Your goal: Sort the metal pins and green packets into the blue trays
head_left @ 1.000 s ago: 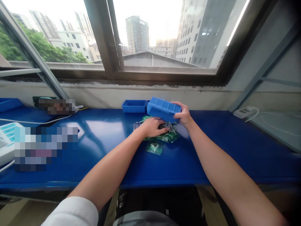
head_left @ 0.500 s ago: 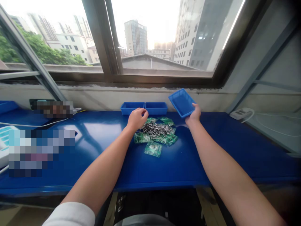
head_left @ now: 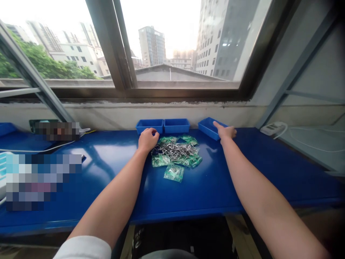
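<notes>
A heap of small metal pins (head_left: 175, 150) lies on several green plastic bags (head_left: 174, 172) in the middle of the blue bench (head_left: 194, 190). My left hand (head_left: 147, 139) rests curled at the heap's left edge, fingers closed; what it holds, if anything, is hidden. My right hand (head_left: 225, 132) lies on the near rim of a blue tray (head_left: 208, 127) that sits on the bench to the right of the heap, a finger stretched along its edge.
Two more blue trays (head_left: 150, 125) (head_left: 176, 125) stand side by side against the wall behind the heap. A white power strip (head_left: 272, 128) with cables lies at the right. Blurred items and a cable sit at the left. A window runs above.
My right hand has lowered the blue tray from the air onto the bench at the right. My left hand has slid slightly left, beside the pins that were tipped out.
</notes>
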`<state>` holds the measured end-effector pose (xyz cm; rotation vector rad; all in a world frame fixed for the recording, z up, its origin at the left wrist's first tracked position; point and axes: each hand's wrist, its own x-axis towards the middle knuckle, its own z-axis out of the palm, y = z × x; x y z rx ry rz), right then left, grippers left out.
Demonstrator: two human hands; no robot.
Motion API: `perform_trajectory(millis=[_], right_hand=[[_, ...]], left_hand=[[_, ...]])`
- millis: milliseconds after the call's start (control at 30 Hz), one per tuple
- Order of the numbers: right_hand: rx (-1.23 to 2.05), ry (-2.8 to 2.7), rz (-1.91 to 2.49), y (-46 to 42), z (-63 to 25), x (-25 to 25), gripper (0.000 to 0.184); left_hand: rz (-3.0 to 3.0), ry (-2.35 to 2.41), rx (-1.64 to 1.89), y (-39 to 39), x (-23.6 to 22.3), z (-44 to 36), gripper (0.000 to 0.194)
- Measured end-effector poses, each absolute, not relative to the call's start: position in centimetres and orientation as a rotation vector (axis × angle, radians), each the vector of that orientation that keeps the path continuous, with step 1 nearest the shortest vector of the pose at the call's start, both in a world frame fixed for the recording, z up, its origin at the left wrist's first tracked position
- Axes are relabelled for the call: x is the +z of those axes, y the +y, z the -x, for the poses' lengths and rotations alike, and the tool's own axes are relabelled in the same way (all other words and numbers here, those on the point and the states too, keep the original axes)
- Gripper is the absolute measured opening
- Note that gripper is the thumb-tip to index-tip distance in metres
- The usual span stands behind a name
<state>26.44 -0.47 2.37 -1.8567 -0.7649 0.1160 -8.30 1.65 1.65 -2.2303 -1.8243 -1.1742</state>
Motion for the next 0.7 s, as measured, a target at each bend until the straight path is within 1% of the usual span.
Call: perform_trajectory(millis=[33,67,100,200,267,367,467,567,700], right_hand=[[0.042,-0.682,1.936,-0.7,-26.1,2.4,0.088],[-0.046,-0.69,1.968,-0.9,-25.6,2.5,0.088],[-0.134,-0.744,1.977,-1.1,-25.2,2.6,0.08],[-0.222,-1.054,2.001,-1.6,-24.0,2.8,0.041],[-0.191,-1.255,2.046,-1.6,-23.7,2.7,0.03],[-0.19,-1.395,2.083,-1.3,-24.0,2.0,0.027],[-0.21,-1.424,1.978,-0.8,-24.7,0.8,0.029],[-0.267,-1.344,1.866,-0.5,-24.9,0.1,0.027],[-0.356,-1.177,1.919,-0.7,-24.7,0.5,0.03]], left_hand=[[2.236,-1.831,-1.16,1.6,1.7,8.2,0.026],[2.24,-1.841,-1.144,1.5,1.7,8.2,0.026],[2.239,-1.851,-1.129,1.5,1.7,8.2,0.026],[2.177,-1.862,-1.111,1.3,1.9,8.1,0.027],[2.09,-1.87,-1.117,1.2,1.9,8.1,0.029],[1.985,-1.905,-1.128,1.3,1.9,8.1,0.036],[1.965,-1.951,-1.129,1.6,1.6,8.2,0.047],[2.037,-2.0,-1.08,1.9,1.3,8.3,0.055],[2.133,-2.026,-1.037,2.2,1.0,8.4,0.061]])
